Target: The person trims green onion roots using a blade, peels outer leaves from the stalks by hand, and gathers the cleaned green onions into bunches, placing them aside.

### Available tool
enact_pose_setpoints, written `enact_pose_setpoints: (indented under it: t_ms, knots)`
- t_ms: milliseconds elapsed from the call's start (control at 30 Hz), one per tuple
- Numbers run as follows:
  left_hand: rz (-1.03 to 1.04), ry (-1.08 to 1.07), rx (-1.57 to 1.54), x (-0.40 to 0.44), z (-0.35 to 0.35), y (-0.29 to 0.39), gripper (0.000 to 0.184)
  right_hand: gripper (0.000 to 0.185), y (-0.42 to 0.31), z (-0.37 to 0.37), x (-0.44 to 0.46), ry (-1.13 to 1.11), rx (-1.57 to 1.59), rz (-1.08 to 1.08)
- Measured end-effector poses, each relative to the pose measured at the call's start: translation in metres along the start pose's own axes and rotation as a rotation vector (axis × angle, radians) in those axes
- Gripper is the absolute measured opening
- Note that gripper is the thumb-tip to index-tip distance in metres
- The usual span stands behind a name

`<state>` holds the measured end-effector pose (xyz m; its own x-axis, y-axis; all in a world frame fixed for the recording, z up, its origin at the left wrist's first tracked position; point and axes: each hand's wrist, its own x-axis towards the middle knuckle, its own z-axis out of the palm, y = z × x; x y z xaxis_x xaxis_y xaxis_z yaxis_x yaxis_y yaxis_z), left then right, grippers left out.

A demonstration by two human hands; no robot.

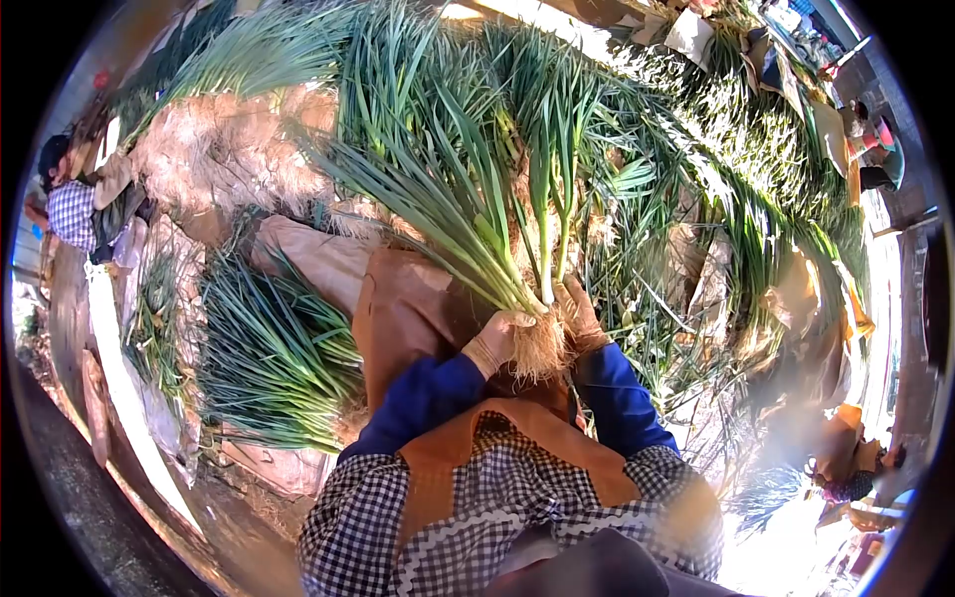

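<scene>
A bunch of leeks with long green leaves fans out in front of me, its pale, hairy roots hanging toward my lap. My left hand, in a pale glove, is closed around the left side of the bunch just above the roots. On the other side, my right hand grips the white stalk bases, its fingers curled at one or two leeks that stand more upright. A brown apron covers my lap beneath the bunch.
Large heaps of leeks lie ahead, with a thick mass of roots at the upper left. Another bundle of leeks rests beside me on the left. Other people sit at the far left and right edges.
</scene>
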<state>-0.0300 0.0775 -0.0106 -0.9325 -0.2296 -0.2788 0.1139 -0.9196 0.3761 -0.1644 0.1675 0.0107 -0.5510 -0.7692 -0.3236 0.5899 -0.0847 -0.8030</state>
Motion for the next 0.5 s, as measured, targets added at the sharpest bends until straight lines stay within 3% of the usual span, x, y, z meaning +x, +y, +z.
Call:
enact_pose_setpoints:
  t_ms: [133,233,267,300,333,433,500]
  knots:
    - [-0.087,-0.081,-0.12,0.007,-0.003,-0.005,0.032,0.036,0.008,-0.014,0.02,0.22,0.347,0.137]
    - [-0.136,-0.13,-0.289,0.009,0.009,-0.002,0.034,0.035,-0.008,-0.012,0.019,-0.111,-0.002,0.081]
    - [-0.135,-0.165,-0.288,0.011,0.012,-0.001,0.033,0.03,-0.016,-0.004,0.015,-0.007,-0.328,0.004]
    - [-0.136,-0.195,-0.289,0.01,0.014,-0.002,0.032,0.025,0.007,-0.044,0.042,-0.029,-0.521,-0.01]
    - [-0.114,-0.249,-0.304,0.011,0.013,-0.002,0.031,0.025,0.012,-0.044,0.04,-0.046,-0.269,0.032]
    - [-0.232,-0.176,-0.16,0.011,0.017,-0.002,0.03,0.022,0.022,-0.061,0.046,-0.125,-0.37,0.067]
    - [-0.205,-0.122,-0.163,0.004,0.016,-0.002,0.031,0.017,0.032,-0.083,0.07,0.287,0.292,0.1]
